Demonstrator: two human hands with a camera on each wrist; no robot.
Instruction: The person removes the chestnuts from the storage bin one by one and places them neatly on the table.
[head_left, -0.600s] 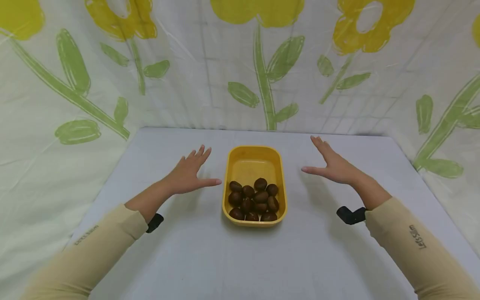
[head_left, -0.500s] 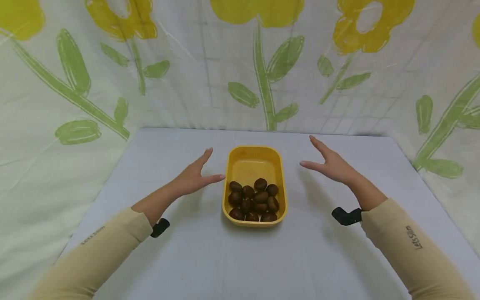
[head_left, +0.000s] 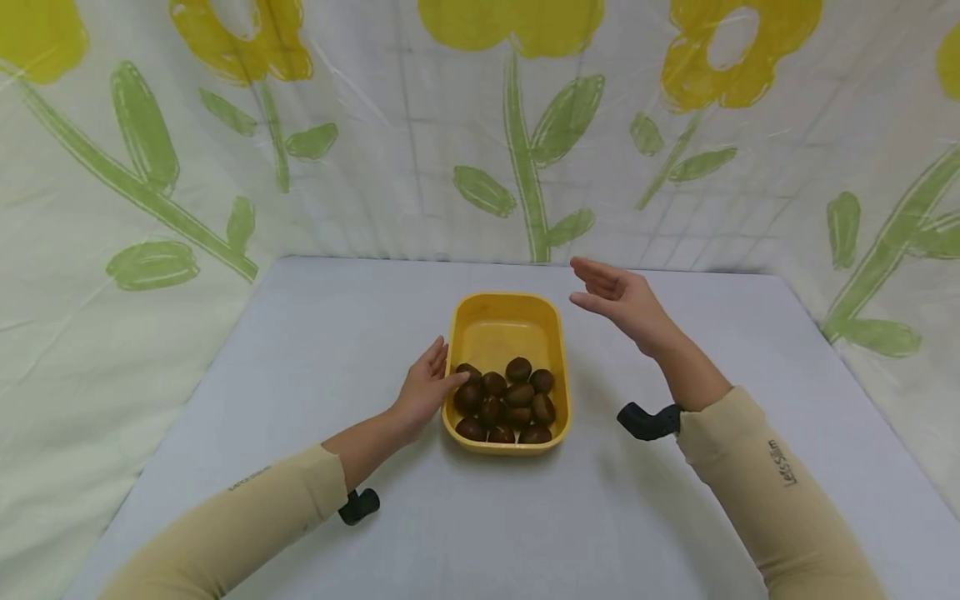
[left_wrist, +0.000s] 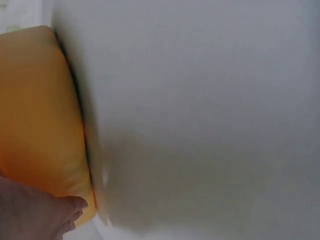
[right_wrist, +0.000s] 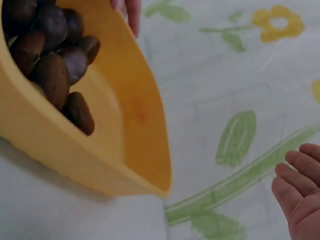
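A yellow plastic tray point(head_left: 510, 331) with rounded corners sits on the white-covered table. Several brown chestnuts point(head_left: 519, 394) lie bunched in its near half. My left hand point(head_left: 422, 395) is at the tray's left side, thumb over the rim and fingers along the outer wall, gripping it. In the left wrist view, the fingertips of the left hand point(left_wrist: 42, 212) meet the outside of the tray point(left_wrist: 42, 105). My right hand point(head_left: 630, 307) hovers beyond the tray's far right corner, fingers extended, apart from it and holding nothing. The right wrist view shows this hand point(right_wrist: 302, 192) beside the tray point(right_wrist: 140, 115).
The table point(head_left: 495, 525) has a white cover. Behind and at both sides hangs a white curtain point(head_left: 360, 167) painted with yellow flowers and green leaves. Black wrist mounts point(head_left: 648, 422) stick out from the cuffs of the beige sleeves point(head_left: 247, 508).
My left hand has moved right and nearer to me, onto the tray's left rim. My right hand has moved left towards the tray, its fingers drawn closer together. The tray has stayed put.
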